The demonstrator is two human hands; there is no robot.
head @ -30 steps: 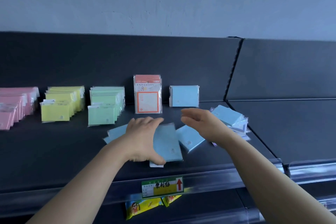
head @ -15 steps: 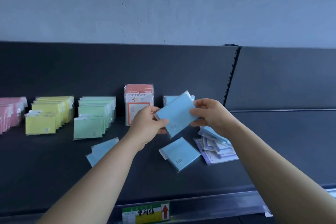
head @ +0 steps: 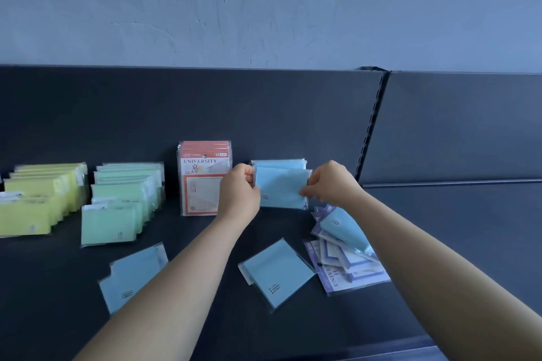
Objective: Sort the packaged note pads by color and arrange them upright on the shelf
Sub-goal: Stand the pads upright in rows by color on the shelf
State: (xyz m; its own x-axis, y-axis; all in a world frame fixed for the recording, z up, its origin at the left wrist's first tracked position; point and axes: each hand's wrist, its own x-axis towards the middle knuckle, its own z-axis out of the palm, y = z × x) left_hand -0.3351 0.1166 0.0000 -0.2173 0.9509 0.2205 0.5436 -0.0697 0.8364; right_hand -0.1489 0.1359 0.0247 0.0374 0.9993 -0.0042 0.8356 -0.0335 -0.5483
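Observation:
I hold a blue note pad [head: 280, 187] upright between both hands, just in front of the blue pads [head: 278, 163] standing against the shelf's back wall. My left hand [head: 239, 190] pinches its left edge and my right hand [head: 330, 183] pinches its right edge. Two more blue pads lie flat on the shelf: one [head: 277, 272] between my forearms, one [head: 132, 275] left of my left arm. Another blue pad [head: 343, 228] lies on a loose pile of purple-framed packs [head: 349, 269] at the right.
Upright rows stand along the dark shelf [head: 205, 316]: yellow pads [head: 41, 199] far left, green pads [head: 123, 199], then orange "UNIVERSITY" packs [head: 202, 176]. A slotted upright post [head: 369, 132] divides this bay from the right-hand bay.
The blue pad went from tilted in mid-air to upright at the back, in front of the standing blue pads. Both hands moved back with it, gripping its side edges.

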